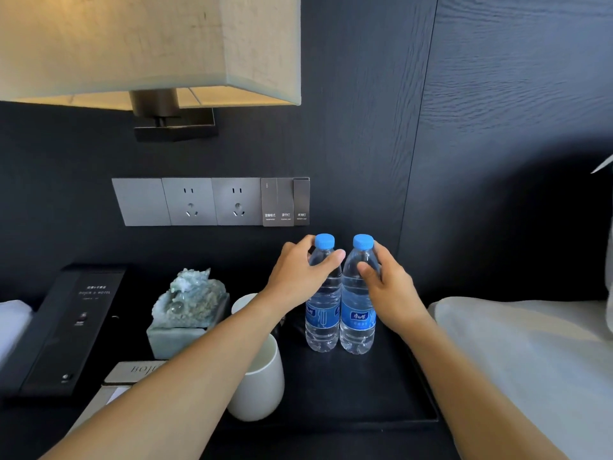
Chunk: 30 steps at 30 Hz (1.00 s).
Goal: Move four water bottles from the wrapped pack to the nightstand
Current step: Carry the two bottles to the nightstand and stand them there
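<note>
At the far left edge lies a fold of white cloth (13, 322); beside it a black hotel control panel (71, 330) slopes on the dark nightstand (331, 443); next comes one pale green carved stone ornament (189, 310) on its block base, with a grey card (132, 371) in front of it. On the wall above hang one lit lamp (149, 48) with a cream shade and a grey plate with two sockets (212, 201) and three switches at its right end. Two white cups stand on the black tray (348, 393): the near cup (262, 383) is half covered by the left forearm, the far cup (243, 302) shows only its rim.

The left hand (298, 277) curls around the shoulder of the left water bottle (323, 310); thumb in front and fingers behind, half closed and touching the plastic. The right hand (388, 283) grips the right water bottle (358, 310) in the same way, thumb on the front, fingers wrapped behind the neck; how firmly either hand presses is hard to judge. There are two bottles in all, both upright with blue caps and blue labels, standing just beside each other at the back of the tray on the nightstand; they seem to touch at the body. At the right lies white bedding (530, 360).
</note>
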{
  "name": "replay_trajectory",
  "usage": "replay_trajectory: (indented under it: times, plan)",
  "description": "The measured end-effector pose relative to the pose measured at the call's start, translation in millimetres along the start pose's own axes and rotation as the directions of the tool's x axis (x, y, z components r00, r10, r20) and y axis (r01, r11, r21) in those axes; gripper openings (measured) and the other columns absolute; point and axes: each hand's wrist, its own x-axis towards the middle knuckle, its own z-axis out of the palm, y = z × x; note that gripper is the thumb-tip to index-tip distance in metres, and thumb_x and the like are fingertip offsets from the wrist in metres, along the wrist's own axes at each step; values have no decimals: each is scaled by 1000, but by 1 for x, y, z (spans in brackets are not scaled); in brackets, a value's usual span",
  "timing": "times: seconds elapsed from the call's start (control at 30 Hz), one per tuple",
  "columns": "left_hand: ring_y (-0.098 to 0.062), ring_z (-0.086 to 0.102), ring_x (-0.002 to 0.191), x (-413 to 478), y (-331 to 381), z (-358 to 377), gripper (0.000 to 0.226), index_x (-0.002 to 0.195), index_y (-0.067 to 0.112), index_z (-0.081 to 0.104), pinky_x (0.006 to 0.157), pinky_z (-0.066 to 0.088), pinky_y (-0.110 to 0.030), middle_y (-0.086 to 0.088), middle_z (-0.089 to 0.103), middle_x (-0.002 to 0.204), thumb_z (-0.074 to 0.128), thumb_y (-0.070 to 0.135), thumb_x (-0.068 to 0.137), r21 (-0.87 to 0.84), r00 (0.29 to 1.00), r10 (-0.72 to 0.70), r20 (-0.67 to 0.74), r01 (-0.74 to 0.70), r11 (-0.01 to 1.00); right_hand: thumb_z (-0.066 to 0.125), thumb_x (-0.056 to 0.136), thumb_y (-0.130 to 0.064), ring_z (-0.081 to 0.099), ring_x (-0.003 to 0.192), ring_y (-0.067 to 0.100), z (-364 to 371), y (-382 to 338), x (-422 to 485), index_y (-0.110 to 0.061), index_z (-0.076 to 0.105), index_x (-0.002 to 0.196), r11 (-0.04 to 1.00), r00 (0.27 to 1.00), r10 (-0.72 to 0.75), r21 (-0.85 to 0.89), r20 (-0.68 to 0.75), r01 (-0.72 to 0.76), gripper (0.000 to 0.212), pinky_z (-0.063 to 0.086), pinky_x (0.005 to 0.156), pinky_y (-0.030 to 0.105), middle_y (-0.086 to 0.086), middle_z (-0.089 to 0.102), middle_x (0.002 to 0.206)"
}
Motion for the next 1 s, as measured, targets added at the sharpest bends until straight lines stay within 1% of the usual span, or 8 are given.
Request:
replay_trajectory:
  times: [0.1, 0.2, 0.27, 0.33, 0.47, 0.73, 0.83, 1.0]
  plan:
    - [-13, 65, 105, -2, -5, -3, 33, 113, 41, 61, 88, 55, -34, 4, 61, 117, 65, 52, 83, -149, 996, 11, 85, 2, 989, 47, 108, -25, 60, 108, 8, 4, 3, -2, -28, 40, 153, 1000, 1000, 15, 24, -10, -14, 46, 45, 82, 14, -12, 61, 120]
    - [-9, 68, 100, -6, -12, -6, 31, 118, 43, 61, 79, 55, -27, 15, 68, 106, 69, 36, 89, -188, 993, 8, 120, 15, 982, 46, 108, -27, 61, 110, 10, 2, 6, -1, -28, 39, 153, 999, 999, 29, 28, 19, -29, 46, 45, 76, 8, -9, 62, 125]
    - [-8, 66, 98, -8, -12, -7, 35, 124, 41, 60, 74, 51, -23, 18, 66, 105, 69, 37, 90, -190, 994, 9, 107, 11, 982, 44, 109, -25, 64, 114, 13, 0, 6, 0, -27, 40, 153, 999, 999, 24, 40, 36, -25, 45, 50, 83, 14, -7, 65, 128]
    - [-9, 66, 98, -9, -11, -7, 36, 125, 41, 60, 74, 51, -22, 16, 67, 106, 69, 38, 90, -192, 995, 13, 100, 7, 981, 43, 109, -21, 64, 120, 18, -2, 6, 1, -26, 42, 152, 998, 998, 18, 56, 53, -21, 43, 54, 97, 31, -2, 66, 131]
    - [-6, 63, 103, -11, -14, -5, 42, 133, 41, 58, 79, 51, -24, 22, 64, 107, 69, 38, 92, -189, 996, 6, 88, 11, 982, 39, 110, -21, 60, 127, 23, -3, 3, 3, -29, 41, 153, 999, 997, 19, 32, 81, -22, 43, 49, 108, 46, 4, 62, 137]
    - [-20, 64, 118, -10, -15, -5, 51, 142, 36, 53, 100, 56, -44, 5, 67, 123, 70, 38, 93, -180, 997, 8, 73, 5, 984, 42, 109, -23, 60, 125, 24, 4, 1, 4, -24, 42, 151, 999, 999, 36, 0, 26, -36, 42, 51, 103, 39, 5, 61, 137]
    - [-18, 62, 118, -9, -17, -6, 55, 143, 37, 52, 100, 56, -42, 5, 67, 125, 71, 40, 92, -166, 998, 10, 66, 1, 986, 49, 107, -25, 62, 124, 22, 1, 2, 3, -23, 42, 152, 998, 998, 58, 35, 12, -58, 46, 52, 102, 38, 4, 63, 138]
    - [-11, 58, 111, -10, -19, -3, 58, 145, 38, 49, 90, 50, -29, 26, 57, 105, 71, 41, 92, -159, 998, 14, 67, -3, 987, 62, 101, -25, 67, 119, 25, -5, 4, 2, -21, 49, 149, 989, 996, 90, 115, -3, -89, 51, 54, 103, 50, 5, 68, 132]
